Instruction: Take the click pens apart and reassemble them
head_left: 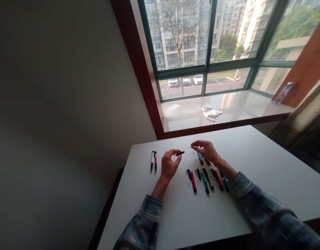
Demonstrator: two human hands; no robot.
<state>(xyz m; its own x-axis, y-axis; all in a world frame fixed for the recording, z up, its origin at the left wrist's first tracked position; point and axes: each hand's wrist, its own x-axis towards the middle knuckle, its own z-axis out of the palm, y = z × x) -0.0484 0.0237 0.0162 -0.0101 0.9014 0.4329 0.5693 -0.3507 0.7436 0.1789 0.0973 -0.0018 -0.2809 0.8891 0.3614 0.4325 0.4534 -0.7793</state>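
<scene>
Item: small black pen part (180, 153), centre of frame, pinched in our left hand (169, 166), fingers closed on one end. Right hand (207, 150) hovers over the pen row (206, 177), fingers loosely curled, empty. Two finished pens (154, 160) lie left on the tabletop (266, 166). Risk, as we judge it: the thin pinch slips, and the part drops among the row.
</scene>
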